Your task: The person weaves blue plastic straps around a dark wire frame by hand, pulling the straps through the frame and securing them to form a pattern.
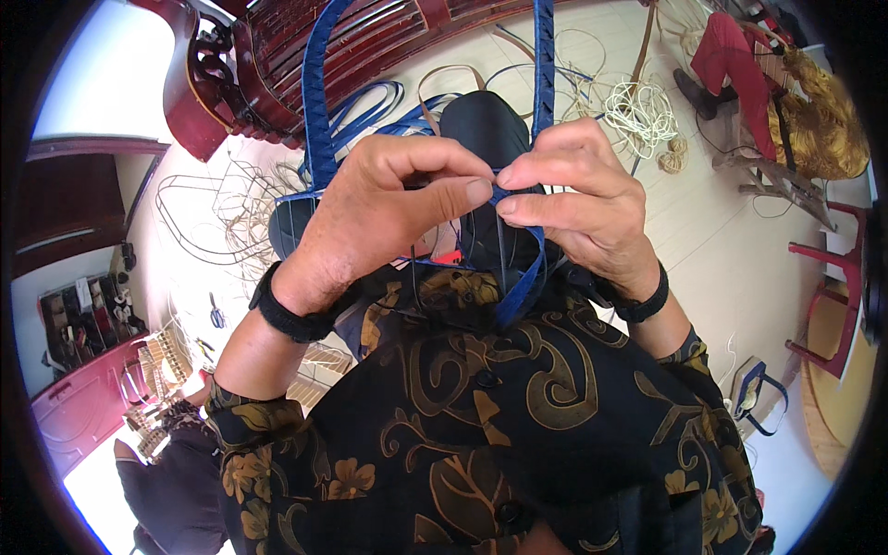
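Observation:
Over my lap, my left hand [393, 199] and my right hand [587, 203] meet with thumbs and fingertips pinched together. Between the fingertips is a narrow blue strip [525, 289], whose loose end hangs in a curl toward my shirt. It runs at the rim of a bag-like frame with thin dark wires, lying across my thighs. Two long blue braided handles [317, 116] rise from this frame, one beyond each hand. The exact spot where the strip meets the rim is mostly covered by my fingers.
Loops of blue strip [375, 113] and a tangle of pale cord [640, 116] lie on the floor ahead, by a dark red wooden bench [277, 69]. Scissors [216, 312] lie to the left. A person in red trousers [731, 74] sits at the right, near a red stool [837, 277].

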A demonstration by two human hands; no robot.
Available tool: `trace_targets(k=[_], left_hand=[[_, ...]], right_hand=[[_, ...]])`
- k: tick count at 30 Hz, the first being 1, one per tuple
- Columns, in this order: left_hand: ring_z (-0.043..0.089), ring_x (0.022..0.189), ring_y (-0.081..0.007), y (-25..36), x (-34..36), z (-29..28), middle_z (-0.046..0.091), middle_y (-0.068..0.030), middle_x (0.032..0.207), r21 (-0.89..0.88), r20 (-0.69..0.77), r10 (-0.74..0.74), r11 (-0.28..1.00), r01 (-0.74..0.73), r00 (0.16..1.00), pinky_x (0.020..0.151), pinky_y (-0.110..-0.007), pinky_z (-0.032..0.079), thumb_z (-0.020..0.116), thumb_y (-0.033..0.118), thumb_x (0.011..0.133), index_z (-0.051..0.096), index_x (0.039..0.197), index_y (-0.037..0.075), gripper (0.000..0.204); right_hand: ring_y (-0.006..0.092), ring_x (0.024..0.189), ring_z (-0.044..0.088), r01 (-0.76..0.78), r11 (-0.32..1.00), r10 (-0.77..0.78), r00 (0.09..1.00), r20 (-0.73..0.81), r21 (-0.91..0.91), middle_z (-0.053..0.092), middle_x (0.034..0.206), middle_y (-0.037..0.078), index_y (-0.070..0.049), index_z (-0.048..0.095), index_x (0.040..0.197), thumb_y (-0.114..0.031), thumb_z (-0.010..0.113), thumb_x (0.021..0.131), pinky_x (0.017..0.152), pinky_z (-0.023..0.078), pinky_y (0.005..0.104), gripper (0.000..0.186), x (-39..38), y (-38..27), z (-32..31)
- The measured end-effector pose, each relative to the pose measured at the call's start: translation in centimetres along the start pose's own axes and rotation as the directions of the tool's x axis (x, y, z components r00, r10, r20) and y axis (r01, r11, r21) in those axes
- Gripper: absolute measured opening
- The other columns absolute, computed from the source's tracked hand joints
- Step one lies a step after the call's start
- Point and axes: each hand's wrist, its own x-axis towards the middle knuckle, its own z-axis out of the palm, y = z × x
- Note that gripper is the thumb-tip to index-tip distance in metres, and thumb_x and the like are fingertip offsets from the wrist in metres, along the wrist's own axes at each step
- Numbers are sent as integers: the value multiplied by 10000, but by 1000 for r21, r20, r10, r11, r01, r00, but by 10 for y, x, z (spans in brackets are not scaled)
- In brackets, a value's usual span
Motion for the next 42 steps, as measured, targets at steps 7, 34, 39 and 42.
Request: trace_targets(k=[7,34,39,42], left_hand=[[609,811,-70,1,-2,5,685,-3,879,23,-50,22,1000,-21,999,736,-223,487,715,57,924,725,993,-14,100],[679,629,-119,7,-4,16,705,-97,778,-65,-90,58,996,-64,994,565,-233,527,681,-4,926,692,950,-58,60],[683,635,-127,9,-6,18,708,-98,780,-113,-76,24,993,-33,997,573,-239,532,681,-2,925,695,947,-61,64],[681,651,-124,7,-3,16,708,-92,784,-126,-68,24,992,-32,997,592,-236,532,688,4,925,701,942,-52,61]], right_hand=[[253,918,617,4,999,-2,999,-52,36,703,1009,33,-110,772,920,-68,826,711,773,521,347,220,-10,7,2],[63,576,569,-861,185,676,462,575,474,712,835,43,-34,681,922,-192,611,1013,508,426,221,196,-4,-39,-16],[69,502,571,-930,87,681,316,660,356,718,808,69,-24,694,891,-182,592,1009,462,422,224,222,8,-39,-23],[119,507,614,-943,267,701,332,631,200,715,770,93,-5,702,843,-164,599,980,484,470,256,233,17,-38,-22]])
